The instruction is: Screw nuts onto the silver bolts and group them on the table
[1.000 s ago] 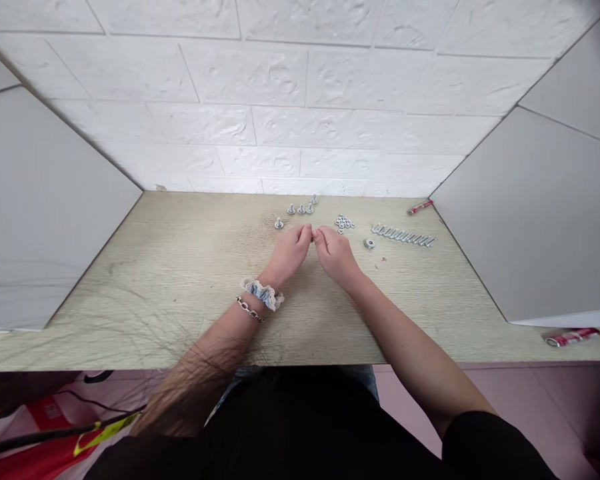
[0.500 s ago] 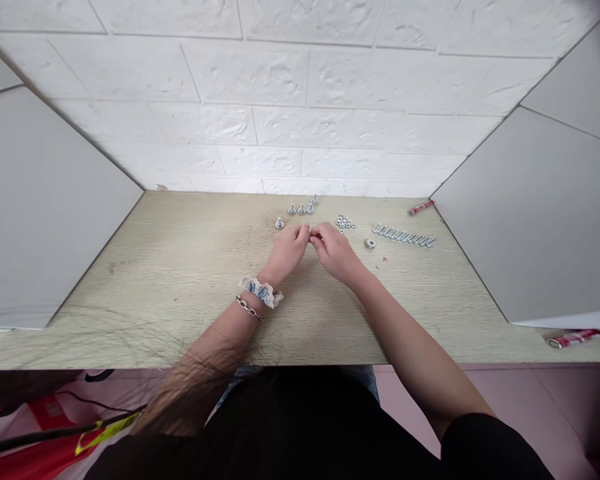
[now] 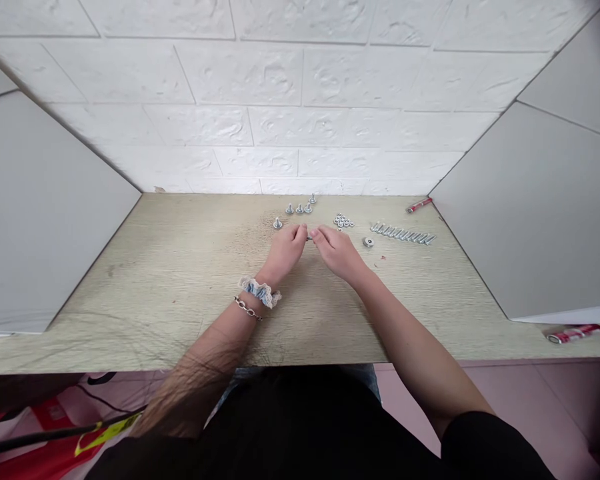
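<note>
My left hand [image 3: 287, 248] and my right hand [image 3: 336, 251] meet over the middle of the table, fingers pinched and fingertips almost touching. Between them shows a short length of a thin metal bolt [image 3: 309, 238], gripped from both sides; its ends are hidden by my fingers. Just beyond my left hand a bolt with a wide washer [image 3: 277, 223] stands upright on its head. Several more such bolts [image 3: 299, 209] stand farther back. To the right of my right hand lie a cluster of small nuts [image 3: 342, 221] and a round stack of washers [image 3: 369, 242].
A slanted row of loose bolts [image 3: 403, 233] lies on the wooden table [image 3: 190, 287] at the right. One red battery [image 3: 419, 205] is in the back right corner, another [image 3: 574, 334] near the front right edge. A white brick wall [image 3: 275, 127] and grey side panels [image 3: 555, 220] enclose the table.
My fingertips have drawn slightly apart, and more of the bolt shows between them. The loose parts on the table have stayed put; the view has shifted slightly.
</note>
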Motion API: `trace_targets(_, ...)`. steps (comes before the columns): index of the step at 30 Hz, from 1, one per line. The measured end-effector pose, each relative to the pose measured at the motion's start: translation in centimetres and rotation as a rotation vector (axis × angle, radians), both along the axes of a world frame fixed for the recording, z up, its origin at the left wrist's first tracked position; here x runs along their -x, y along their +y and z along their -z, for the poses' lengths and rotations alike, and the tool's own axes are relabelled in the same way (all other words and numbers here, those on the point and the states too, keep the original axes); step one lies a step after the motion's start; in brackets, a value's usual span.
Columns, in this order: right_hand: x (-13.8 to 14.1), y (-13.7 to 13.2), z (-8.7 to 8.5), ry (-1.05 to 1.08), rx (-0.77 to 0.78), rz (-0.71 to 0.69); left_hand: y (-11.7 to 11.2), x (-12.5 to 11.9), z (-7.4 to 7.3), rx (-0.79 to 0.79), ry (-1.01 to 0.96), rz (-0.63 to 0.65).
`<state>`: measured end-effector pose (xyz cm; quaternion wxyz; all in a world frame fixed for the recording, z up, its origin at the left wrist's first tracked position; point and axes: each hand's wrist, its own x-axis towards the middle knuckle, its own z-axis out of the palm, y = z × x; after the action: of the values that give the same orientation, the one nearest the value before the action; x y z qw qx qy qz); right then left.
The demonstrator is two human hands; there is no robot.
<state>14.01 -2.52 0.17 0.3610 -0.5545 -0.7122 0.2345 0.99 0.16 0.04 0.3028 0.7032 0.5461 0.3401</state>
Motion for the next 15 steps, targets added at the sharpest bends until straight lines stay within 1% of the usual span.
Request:
trace_targets(2, 0.01, 0.06, 0.03, 0.002, 0.051, -0.019, 0.02, -0.03, 0.13, -0.015, 0.004, 0.011)
trace_targets(4, 0.07, 0.09, 0.04, 0.003, 0.063, -0.031, 0.05, -0.04, 0.27, -0.027, 0.003, 0.016)
trace_targets(9, 0.22, 0.03, -0.21, -0.024, 0.037, -0.025, 0.06, 0.03, 0.30, -0.053, -0.014, 0.018)
trace_targets(15, 0.29, -0.02, -0.22, -0.003, 0.003, -0.047, 0.03, 0.17, -0.06, -0.028, 0.022, 0.000)
